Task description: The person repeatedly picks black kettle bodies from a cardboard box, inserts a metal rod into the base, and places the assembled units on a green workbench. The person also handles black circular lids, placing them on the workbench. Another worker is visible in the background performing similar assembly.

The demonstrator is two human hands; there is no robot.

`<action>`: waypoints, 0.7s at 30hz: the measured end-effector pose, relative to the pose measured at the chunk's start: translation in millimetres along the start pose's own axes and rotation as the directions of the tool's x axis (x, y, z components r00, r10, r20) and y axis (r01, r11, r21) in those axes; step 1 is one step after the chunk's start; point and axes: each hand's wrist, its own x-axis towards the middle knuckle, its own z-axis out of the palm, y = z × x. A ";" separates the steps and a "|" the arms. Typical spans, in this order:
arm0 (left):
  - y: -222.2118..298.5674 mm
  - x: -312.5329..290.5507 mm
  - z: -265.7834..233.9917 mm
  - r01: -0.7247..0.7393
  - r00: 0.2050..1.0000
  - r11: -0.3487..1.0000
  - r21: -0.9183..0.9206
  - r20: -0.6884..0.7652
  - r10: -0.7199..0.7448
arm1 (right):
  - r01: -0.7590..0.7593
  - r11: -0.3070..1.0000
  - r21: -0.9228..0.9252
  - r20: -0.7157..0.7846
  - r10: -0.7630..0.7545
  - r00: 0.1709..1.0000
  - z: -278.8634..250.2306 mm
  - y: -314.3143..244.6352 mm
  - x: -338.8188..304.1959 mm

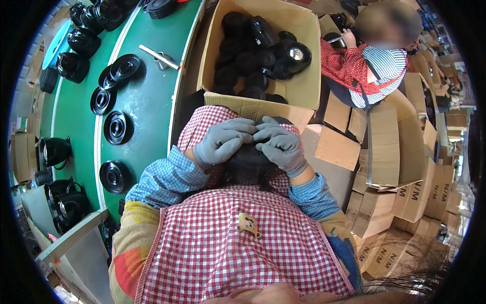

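A black rounded part (247, 163) rests in my lap against the red-checked apron, mostly hidden beneath my hands; its exact kind does not show. My left hand (225, 142), in a grey glove, lies curled over its left side. From the right, my right hand (281, 145), gloved alike, bends its fingers over the top edge. The fingertips of both hands nearly meet above the part. Just beyond my hands stands an open cardboard box (212, 55) holding several black plastic parts, one with a shiny round face (295, 54).
On my left a green conveyor belt (152, 96) carries several black round lids (117, 127), black kettles (54, 151) and a white tube-like bar (158, 55). Another person (369, 71) sits at the far right. Cardboard boxes (397, 144) are stacked on the right.
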 end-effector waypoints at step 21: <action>-2.5 8.8 18.1 -0.061 0.998 0.994 0.088 0.005 0.061 | -0.067 0.998 -0.002 0.042 0.067 0.997 -23.5 -1.9 -4.9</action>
